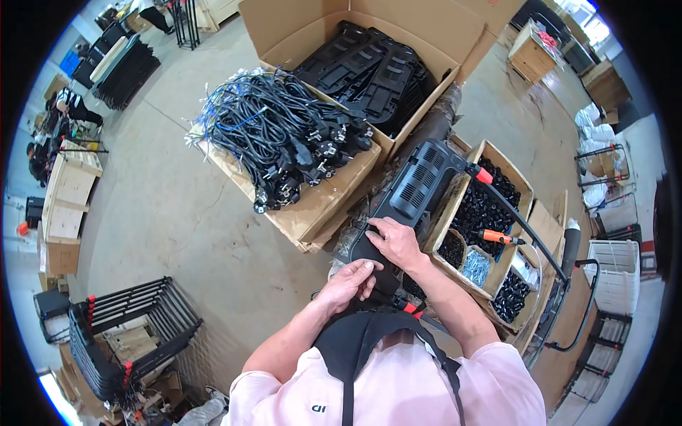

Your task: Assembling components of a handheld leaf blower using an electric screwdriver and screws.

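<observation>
A long black plastic motor housing [419,188] with vent slots lies slantwise in front of me, joined to a black tube frame with red parts. My right hand [396,243] is on its near part, fingers bent and thumb close to the fingertips, gripping at the surface. Just to the left and nearer me, my left hand [349,284] is closed, thumb pressed to the curled fingers beside the housing's near end. Whatever the left fingers pinch is too small or hidden to make out.
Black power cords [277,135] with plugs are heaped on a cardboard box at left. Behind stands an open carton [455,67] of black plastic covers. To the right, a wooden tray [527,186] holds black parts, screws [476,267] and an orange electric screwdriver [500,236].
</observation>
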The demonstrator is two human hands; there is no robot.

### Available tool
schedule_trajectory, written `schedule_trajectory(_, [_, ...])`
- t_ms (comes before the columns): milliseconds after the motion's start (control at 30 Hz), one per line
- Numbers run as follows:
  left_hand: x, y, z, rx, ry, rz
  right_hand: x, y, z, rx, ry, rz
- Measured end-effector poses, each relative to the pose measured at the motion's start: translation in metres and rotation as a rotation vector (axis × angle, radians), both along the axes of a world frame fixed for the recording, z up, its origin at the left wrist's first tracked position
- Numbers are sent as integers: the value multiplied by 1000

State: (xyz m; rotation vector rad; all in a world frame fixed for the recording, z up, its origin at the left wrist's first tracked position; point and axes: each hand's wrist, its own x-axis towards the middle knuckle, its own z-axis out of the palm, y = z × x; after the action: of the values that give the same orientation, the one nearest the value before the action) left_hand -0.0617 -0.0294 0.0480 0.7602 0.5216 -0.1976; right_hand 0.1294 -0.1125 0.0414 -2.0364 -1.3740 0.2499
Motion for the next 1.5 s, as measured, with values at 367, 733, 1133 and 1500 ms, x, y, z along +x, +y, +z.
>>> schedule_trajectory(367, [7, 26, -15, -69, 56, 110, -7, -4, 11, -122, 49, -105])
schedule_trajectory(733, [58, 10, -19, -133, -11, 111, 11, -40, 29, 360, 1573, -438])
schedule_trajectory(1133, [93, -15, -21, -166, 10, -22, 18, -72, 17, 385, 1027, -554])
schedule_trajectory(1500, [109, -24, -27, -268, 27, -23, 24, -89, 41, -24, 372, -358])
